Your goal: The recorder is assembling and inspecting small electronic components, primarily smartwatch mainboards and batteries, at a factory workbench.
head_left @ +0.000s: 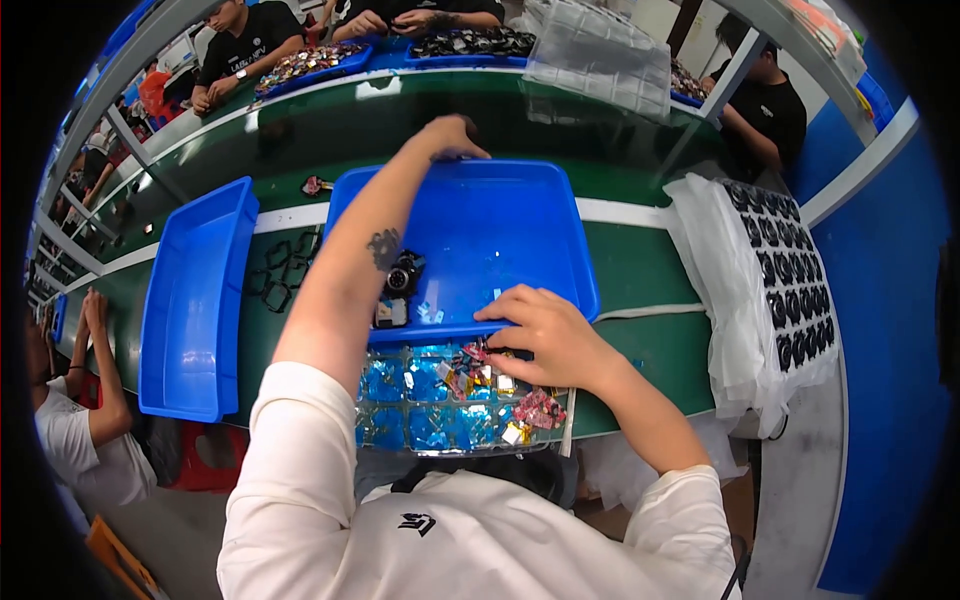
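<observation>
- Right now the left hand (pixel 452 135) is stretched far out, and it rests on the far rim of the middle blue bin (pixel 500 230).
- Its fingers curl over that rim, so its grip is closed on the bin's edge.
- The right hand (pixel 545 335) lies on the near rim of the same bin, palm down.
- Its fingers are bent and close together at the rim, but I cannot tell if they pinch any small part.
- The blue bin sits in the middle of the green tabletop (pixel 640 270), right in front of the person.
- Inside the bin, near the left arm, lies a small black round part (pixel 403 275), maybe a little camera piece, though it is too small to be sure.
- A few tiny light bits (pixel 430 312) lie just beside it on the bin floor.
- A clear tray with boxes (pixel 455 400) sits at the near edge of the tabletop, just under the right hand, and it holds shiny blue and red pieces.
- A second blue bin (pixel 195 300) stands well to the left.
- Some black frames (pixel 285 270) lie on the tabletop between the two bins.
- A white stack with rows of black parts (pixel 775 270) rests on the right.
- Other people sit across the tabletop and at the left.
</observation>
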`<state>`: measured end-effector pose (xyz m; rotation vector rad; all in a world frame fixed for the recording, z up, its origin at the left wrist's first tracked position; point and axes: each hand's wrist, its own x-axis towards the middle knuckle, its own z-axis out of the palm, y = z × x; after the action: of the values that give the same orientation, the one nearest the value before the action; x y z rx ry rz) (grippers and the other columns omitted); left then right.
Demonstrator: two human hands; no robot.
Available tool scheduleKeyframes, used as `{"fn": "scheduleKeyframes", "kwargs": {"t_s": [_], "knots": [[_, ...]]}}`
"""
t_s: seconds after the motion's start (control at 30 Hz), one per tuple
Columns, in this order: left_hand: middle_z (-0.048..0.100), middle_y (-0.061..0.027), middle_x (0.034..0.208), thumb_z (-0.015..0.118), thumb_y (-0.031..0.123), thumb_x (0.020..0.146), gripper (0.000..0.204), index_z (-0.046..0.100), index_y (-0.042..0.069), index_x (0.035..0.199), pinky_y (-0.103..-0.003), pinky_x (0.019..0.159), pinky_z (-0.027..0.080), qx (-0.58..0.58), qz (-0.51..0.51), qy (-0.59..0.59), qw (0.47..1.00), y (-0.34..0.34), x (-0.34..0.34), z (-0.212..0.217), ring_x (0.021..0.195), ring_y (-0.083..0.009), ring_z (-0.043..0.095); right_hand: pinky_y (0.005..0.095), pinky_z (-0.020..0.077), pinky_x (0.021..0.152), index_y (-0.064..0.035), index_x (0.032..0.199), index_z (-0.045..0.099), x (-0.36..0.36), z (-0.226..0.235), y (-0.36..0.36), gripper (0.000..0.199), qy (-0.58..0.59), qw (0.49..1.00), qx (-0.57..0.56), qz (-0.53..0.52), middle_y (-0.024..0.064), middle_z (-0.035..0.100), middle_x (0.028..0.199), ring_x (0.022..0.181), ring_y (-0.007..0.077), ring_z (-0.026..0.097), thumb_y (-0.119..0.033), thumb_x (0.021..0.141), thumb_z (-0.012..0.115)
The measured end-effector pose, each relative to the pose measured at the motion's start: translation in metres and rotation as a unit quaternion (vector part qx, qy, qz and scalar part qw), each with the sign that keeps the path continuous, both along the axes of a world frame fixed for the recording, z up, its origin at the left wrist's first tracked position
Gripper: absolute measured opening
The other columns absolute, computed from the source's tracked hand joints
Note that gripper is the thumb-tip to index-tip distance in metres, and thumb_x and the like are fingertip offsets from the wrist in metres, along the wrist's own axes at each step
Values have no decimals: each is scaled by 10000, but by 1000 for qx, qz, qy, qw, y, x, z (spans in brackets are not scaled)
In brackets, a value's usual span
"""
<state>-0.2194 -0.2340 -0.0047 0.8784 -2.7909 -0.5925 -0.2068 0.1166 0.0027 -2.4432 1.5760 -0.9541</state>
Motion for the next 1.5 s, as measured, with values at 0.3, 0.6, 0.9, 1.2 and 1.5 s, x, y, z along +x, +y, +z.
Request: {"fn": "scheduleKeyframes", "kwargs": {"t_s": [0.3,0.6,0.9,1.2,1.5], "knots": [[659,-76,945,671,181,817,264,654,64,1053,-261,675,495,-5,-110,287,952,106,106,44,777,-133,612,365,446,853,-68,731,667,-9,1,1,99,-72,997,16,-9,51,641,1095,1037,251,565,-107,662,725],[607,-66,1014,732,71,634,204,689,77,833,-338,759,462,21,-279,248,927,202,202,35,891,-244,542,367,457,839,-60,733,657,-4,2,-2,132,-115,993,-6,-3,65,648,1058,994,258,570,-40,623,727],[621,-50,994,756,68,645,119,674,62,731,-338,756,462,5,-311,286,906,204,200,22,882,-238,546,340,435,768,-65,821,645,3,9,-2,207,-105,994,-23,-15,75,646,1023,928,250,577,-64,630,722],[640,-50,941,771,96,649,155,634,44,701,-343,739,455,-66,-263,339,901,214,200,17,854,-248,559,293,421,581,-55,751,636,11,1,-2,159,-195,978,-68,-37,29,620,719,651,188,542,-23,639,743],[650,-70,866,781,93,654,189,633,36,757,-327,715,450,27,-229,330,915,223,200,20,812,-221,577,250,457,574,-10,802,660,13,-4,1,152,-239,970,-34,-20,63,671,771,665,157,596,12,682,751]]}}
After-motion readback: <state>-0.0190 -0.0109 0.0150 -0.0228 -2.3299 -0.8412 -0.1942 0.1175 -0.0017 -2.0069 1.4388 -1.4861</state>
